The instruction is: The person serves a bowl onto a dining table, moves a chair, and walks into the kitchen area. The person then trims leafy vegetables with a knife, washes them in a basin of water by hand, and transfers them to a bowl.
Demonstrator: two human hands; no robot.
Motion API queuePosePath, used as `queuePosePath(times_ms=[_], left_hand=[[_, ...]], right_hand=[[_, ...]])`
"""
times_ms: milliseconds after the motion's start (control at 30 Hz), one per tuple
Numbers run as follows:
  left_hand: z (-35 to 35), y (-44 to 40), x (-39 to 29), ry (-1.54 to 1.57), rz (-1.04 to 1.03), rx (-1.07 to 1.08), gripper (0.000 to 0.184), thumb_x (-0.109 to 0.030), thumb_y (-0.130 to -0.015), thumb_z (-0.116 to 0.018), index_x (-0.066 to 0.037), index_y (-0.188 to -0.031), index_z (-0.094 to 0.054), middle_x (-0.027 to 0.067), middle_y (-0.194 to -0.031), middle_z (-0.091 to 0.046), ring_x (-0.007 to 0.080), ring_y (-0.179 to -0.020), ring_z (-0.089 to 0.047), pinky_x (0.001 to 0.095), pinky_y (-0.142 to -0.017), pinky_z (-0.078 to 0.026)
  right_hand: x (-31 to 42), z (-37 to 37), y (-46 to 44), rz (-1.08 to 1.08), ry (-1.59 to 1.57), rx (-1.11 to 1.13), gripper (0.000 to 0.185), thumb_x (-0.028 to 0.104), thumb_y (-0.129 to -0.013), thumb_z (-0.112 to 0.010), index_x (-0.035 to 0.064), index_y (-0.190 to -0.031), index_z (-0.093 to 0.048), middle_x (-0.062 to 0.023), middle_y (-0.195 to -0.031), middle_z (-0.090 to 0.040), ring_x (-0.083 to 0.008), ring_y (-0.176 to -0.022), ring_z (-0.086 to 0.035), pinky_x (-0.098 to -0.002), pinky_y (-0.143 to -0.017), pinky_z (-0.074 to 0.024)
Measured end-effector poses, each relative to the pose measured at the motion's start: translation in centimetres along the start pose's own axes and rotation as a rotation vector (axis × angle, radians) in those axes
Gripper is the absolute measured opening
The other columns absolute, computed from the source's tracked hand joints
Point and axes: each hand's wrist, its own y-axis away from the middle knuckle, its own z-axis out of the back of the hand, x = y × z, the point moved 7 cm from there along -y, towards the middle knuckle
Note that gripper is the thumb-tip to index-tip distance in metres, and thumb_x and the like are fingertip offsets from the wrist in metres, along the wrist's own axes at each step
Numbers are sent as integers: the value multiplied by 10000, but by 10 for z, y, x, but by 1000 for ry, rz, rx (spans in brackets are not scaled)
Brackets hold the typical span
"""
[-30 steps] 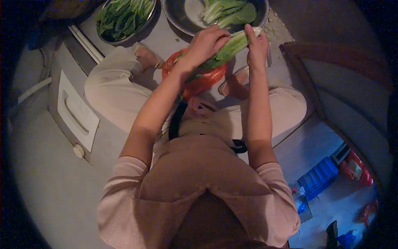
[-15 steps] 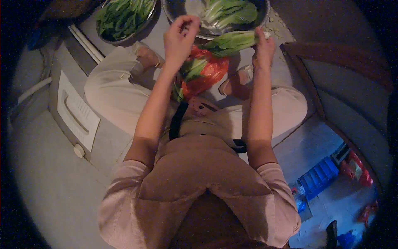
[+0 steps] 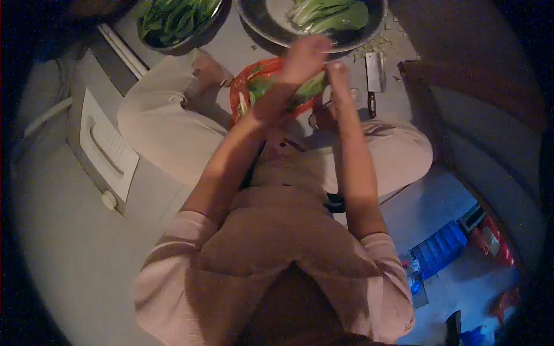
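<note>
My right hand (image 3: 339, 78) is closed round the base of a leafy green that looks like bok choy (image 3: 312, 86), its leaves pointing down and left over an open red plastic bag (image 3: 238, 95). Close beside it, my left hand (image 3: 310, 55) is smeared by motion, so its fingers cannot be made out. Inside the bag lie more green leaves (image 3: 261, 86), partly covered by my left forearm. Just beyond my hands stands a wide metal basin (image 3: 262, 36) with pale-stemmed bok choy (image 3: 334, 16) in it.
An oval bowl of dark leafy greens (image 3: 179, 20) stands at the far left. A cleaver (image 3: 375, 74) lies on the floor right of my hands, with small scraps (image 3: 384, 43) near it. My feet (image 3: 209, 70) flank the bag. Blue crates (image 3: 435, 251) are at lower right.
Both hands have come together over the bag, the left moving right and the right moving left and down with the bok choy. The bag looks wider open, and the cleaver now shows.
</note>
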Motion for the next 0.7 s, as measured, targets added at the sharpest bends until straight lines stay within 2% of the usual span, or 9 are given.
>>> queuePosePath(times_ms=[67,167,200,233,300,400,467,567,700], left_hand=[[64,25,93,-71,143,-285,253,-197,-810,-445,17,-815,-579,203,-793,-588,336,-779,-569,366,-693,-449],[95,101,243,-573,735,-219,308,-240,-791,-431,-2,-683,-592,202,-727,-580,331,-633,-567,414,-572,-450],[91,120,257,-572,741,-217,308,-240,-791,-431,-2,-683,-592,202,-727,-580,331,-633,-567,414,-572,-450],[81,129,241,-640,375,-174,304,-258,-780,-451,-1,-706,-594,200,-715,-580,312,-616,-569,407,-561,-454],[56,151,233,-685,15,-123,307,-277,-769,-471,1,-730,-597,198,-704,-581,293,-599,-571,399,-549,-459],[54,167,254,-1256,475,-307,362,-295,-758,-492,24,-920,-547,223,-788,-573,259,-661,-580,358,-585,-477],[70,177,279,-920,813,-330,501,-296,-752,-505,41,-1112,-413,257,-902,-539,316,-736,-570,388,-631,-472],[68,174,309,-401,825,-141,679,-477,-775,-495,-16,-1233,-298,165,-1133,-462,284,-999,-484,354,-809,-409],[67,166,299,-380,803,-21,587,-431,-748,-514,-35,-1161,-384,169,-1075,-500,303,-975,-505,370,-794,-421]], right_hand=[[19,27,-3,-26,-136,-111,159,226,-715,-564,68,-728,-550,-6,-654,-497,-107,-616,-444,-255,-555,-353],[56,39,-6,-27,-232,-164,136,205,-722,-551,69,-713,-542,-9,-624,-489,-102,-591,-430,-255,-538,-340],[62,43,-6,-24,-259,-212,138,201,-728,-550,64,-711,-539,-14,-614,-491,-108,-579,-436,-256,-536,-347],[67,41,-6,-27,-257,-213,138,201,-728,-550,64,-711,-539,-14,-614,-491,-108,-579,-436,-256,-536,-347],[74,31,-5,-43,-238,-173,147,184,-742,-541,38,-752,-550,-31,-607,-502,-126,-565,-472,-254,-511,-355],[64,6,-5,-52,-116,16,164,166,-747,-541,15,-806,-560,-57,-613,-525,-153,-571,-514,-259,-501,-385],[51,-13,5,-178,-228,138,169,154,-747,-538,6,-824,-561,-65,-629,-536,-161,-578,-526,-263,-516,-407],[30,-50,19,-330,-399,272,171,130,-748,-526,-10,-841,-563,-85,-665,-559,-178,-595,-547,-270,-552,-447],[-13,-78,31,-513,-357,366,169,102,-755,-502,-22,-851,-564,-109,-743,-584,-194,-631,-566,-279,-583,-472]])
